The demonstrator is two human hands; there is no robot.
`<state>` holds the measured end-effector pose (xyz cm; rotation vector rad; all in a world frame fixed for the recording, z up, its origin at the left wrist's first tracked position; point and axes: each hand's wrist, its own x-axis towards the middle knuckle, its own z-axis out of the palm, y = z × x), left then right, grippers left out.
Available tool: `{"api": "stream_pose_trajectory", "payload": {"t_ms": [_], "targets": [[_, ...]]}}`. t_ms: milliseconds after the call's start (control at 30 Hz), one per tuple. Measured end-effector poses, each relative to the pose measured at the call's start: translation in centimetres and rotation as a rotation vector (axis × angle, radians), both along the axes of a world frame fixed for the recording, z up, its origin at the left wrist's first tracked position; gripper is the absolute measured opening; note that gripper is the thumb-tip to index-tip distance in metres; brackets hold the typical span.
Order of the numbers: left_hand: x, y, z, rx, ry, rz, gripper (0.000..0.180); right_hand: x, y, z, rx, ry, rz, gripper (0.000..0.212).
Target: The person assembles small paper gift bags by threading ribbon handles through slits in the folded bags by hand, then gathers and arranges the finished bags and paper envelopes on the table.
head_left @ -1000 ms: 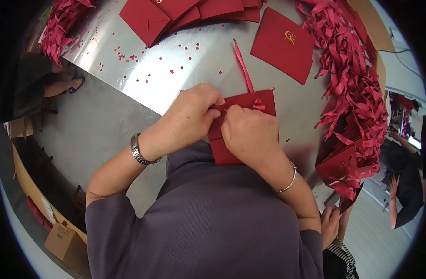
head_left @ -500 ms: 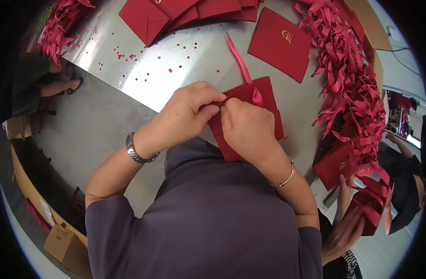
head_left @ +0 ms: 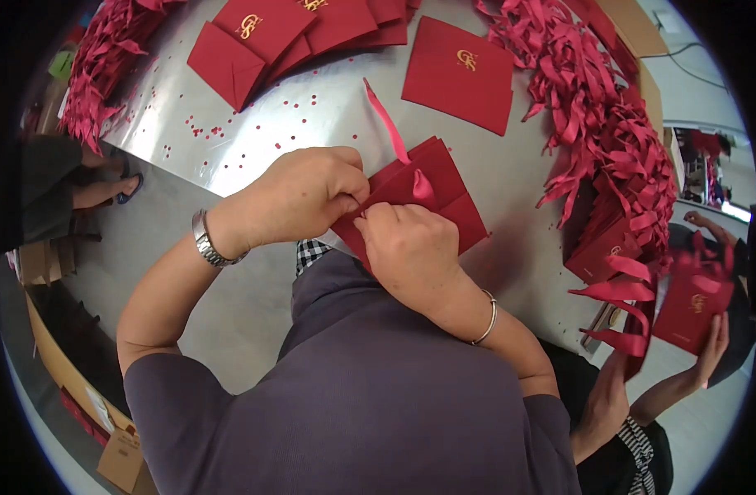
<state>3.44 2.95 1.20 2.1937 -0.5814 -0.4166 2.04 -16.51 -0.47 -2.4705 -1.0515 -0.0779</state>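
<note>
A small red paper bag (head_left: 454, 191) lies tilted on the metal table in front of me. One pink ribbon (head_left: 386, 120) stretches away from its edge toward the far side, and a short ribbon loop (head_left: 422, 185) sits on its face. My left hand (head_left: 308, 196) is closed in a pinch at the bag's left edge; whatever lies between its fingertips is hidden. Beside it, my right hand (head_left: 413, 252) has its fingers curled onto the bag, gripping near the same edge. The two sets of fingertips are close together but apart.
Several flat red bags (head_left: 312, 33) are stacked at the far side, with a single bag (head_left: 460, 74) beside them. Ribboned bags (head_left: 609, 132) pile up on the right. Red paper dots (head_left: 205, 130) litter the table (head_left: 167, 99). At right, a co-worker's hands (head_left: 605, 408) handle ribboned bags.
Both my hands and the bag have shifted a little left in view, and my fingertips have drawn slightly apart. The co-worker has lifted a bag farther right.
</note>
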Motion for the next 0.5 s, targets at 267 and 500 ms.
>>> {"api": "stream_pose_trajectory", "payload": {"t_ms": [267, 500], "targets": [[-0.3, 0.5, -1.2, 0.107, -0.150, 0.098, 0.008, 0.4, -5.6, -1.8, 0.366, -0.035, -0.239, 0.032], [0.4, 3.3, -1.8, 0.211, -0.360, 0.404, 0.007, 0.6, -5.8, -3.3, 0.095, -0.090, -0.189, 0.051]]}}
